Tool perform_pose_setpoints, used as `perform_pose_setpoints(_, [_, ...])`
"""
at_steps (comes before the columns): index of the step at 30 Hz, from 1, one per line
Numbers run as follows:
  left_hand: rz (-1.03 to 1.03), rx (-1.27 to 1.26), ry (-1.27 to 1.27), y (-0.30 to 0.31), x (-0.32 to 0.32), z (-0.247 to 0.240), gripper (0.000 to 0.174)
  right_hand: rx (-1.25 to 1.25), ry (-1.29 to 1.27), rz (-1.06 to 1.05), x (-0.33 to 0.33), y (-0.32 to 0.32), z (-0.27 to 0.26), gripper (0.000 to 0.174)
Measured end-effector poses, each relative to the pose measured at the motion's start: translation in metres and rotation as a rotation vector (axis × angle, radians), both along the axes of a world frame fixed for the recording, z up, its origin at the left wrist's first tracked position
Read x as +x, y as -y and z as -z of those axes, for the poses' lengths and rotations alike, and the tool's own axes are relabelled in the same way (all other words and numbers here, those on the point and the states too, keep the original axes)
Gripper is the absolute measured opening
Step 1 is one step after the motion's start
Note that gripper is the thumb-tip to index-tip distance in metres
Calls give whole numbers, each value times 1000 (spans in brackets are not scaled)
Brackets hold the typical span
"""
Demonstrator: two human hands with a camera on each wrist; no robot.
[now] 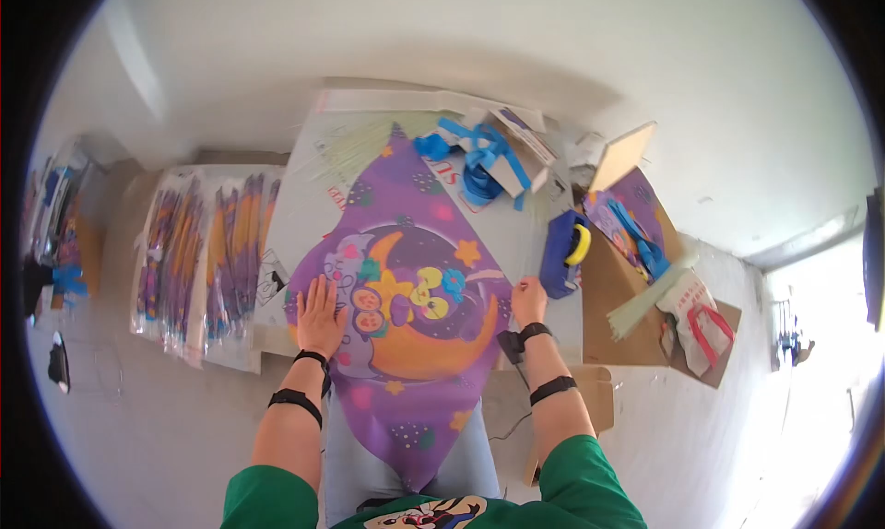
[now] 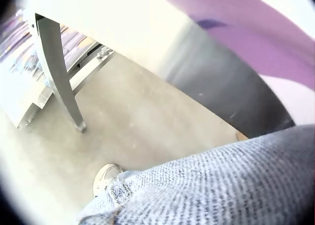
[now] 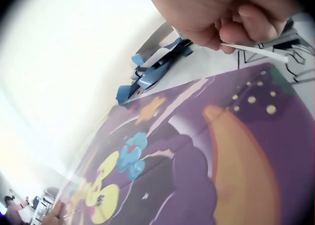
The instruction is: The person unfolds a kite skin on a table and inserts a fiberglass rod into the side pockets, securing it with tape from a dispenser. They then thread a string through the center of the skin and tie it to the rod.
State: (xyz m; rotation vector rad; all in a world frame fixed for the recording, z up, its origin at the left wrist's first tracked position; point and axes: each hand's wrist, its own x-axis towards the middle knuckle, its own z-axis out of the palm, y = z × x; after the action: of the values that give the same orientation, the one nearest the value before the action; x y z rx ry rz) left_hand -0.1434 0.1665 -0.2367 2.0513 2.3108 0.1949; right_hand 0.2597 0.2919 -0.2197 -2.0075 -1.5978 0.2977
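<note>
A person in a green T-shirt (image 1: 581, 478) and blue jeans works over a purple printed sheet (image 1: 406, 299), which is spread across a pale counter (image 1: 304, 197), its near tip hanging over the edge onto the lap. The left hand (image 1: 323, 312) lies flat, fingers extended, on the left part of the sheet. The right hand (image 1: 529, 301), at the sheet's right corner, has its fingers curled in a narrow pinch on a thin white stick (image 3: 261, 52); whether that hand touches the sheet cannot be told.

The print shows an orange moon, stars and a yellow figure with a blue flower. Beyond the sheet, toward its far right side, lie tangled blue strips (image 1: 481, 181); a bundle of pale green sticks (image 1: 355, 156) fans out at its far left. Just right of the sheet stands a blue tape dispenser (image 1: 557, 252) with a yellow roll. Farther right are a cardboard box (image 1: 618, 331) and a white bag (image 1: 690, 317) with red markings. Well left of the sheet, purple-and-orange bundles (image 1: 241, 229) lie in clear plastic.
</note>
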Motion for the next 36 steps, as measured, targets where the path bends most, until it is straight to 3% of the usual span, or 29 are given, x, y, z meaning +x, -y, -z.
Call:
perform_pose_setpoints(5, [14,5,47,1,0,-3,58,-53,121,-69,9,-67,8,10])
perform_pose_setpoints(7, [-15,21,61,3,2,-7,57,-56,383,-117,5,-85,10,14])
perform_pose_setpoints(8, [-3,26,69,3,2,-7,57,-61,380,-143,-8,-89,14,14])
perform_pose_setpoints(10, [9,27,79,2,0,-8,56,158,322,-236,-46,-97,9,16])
perform_pose_setpoints(12, [-3,14,81,3,0,-10,56,-230,-417,-281,-101,-117,34,18])
perform_pose_setpoints(14, [6,-2,78,1,1,-13,56,148,280,-790,-181,-105,-16,19])
perform_pose_setpoints(17, [9,20,83,2,1,-11,56,143,406,-1098,-285,-110,-39,16])
perform_pose_setpoints(21, [19,45,83,1,0,-12,56,330,546,-1252,-384,-125,-21,15])
perform_pose_setpoints(24, [27,54,80,0,0,-14,57,257,680,-1247,-425,-132,-11,16])
perform_pose_setpoints(27, [34,56,68,-1,0,-10,57,83,658,-1174,-439,-133,-3,19])
perform_pose_setpoints(31, [28,38,87,0,1,-12,57,113,714,-1199,-441,-136,-2,21])
perform_pose_setpoints(33, [24,65,116,0,1,-13,56,24,634,-1256,-439,-131,-19,21])
perform_pose_setpoints(36, [15,63,107,0,1,-10,56,313,418,-1568,-450,-105,-18,14])
